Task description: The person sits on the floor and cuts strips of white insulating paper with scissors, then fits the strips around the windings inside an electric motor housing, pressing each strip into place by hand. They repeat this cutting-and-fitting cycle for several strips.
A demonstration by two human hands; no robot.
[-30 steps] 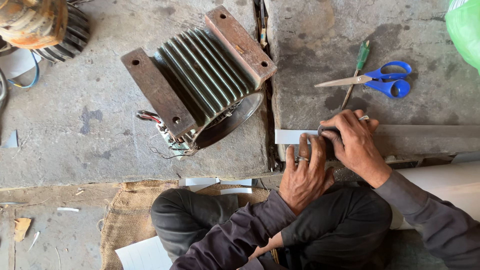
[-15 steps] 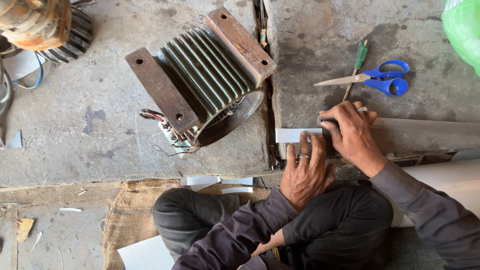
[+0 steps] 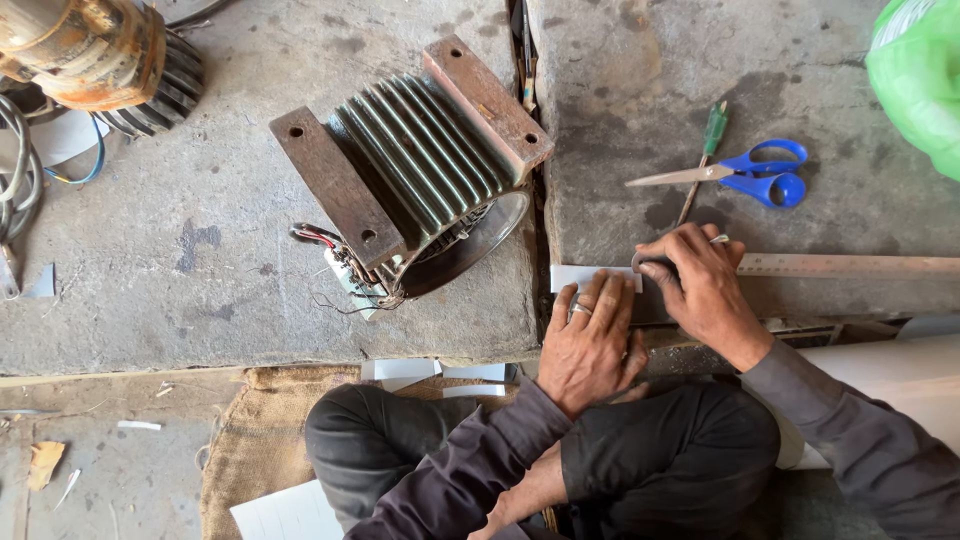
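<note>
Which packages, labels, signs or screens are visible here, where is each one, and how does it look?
No labels, signs or screens are visible.
Green plastic bag: top right corner, bulging, glossy bright green; cut off by the frame, contents not visible.
White paper strip: on the concrete slab under the left hand, narrow, plain white, beside the right hand.

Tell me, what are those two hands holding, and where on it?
Left hand presses flat on the white paper strip; right hand pins the metal ruler at its left end.
</note>
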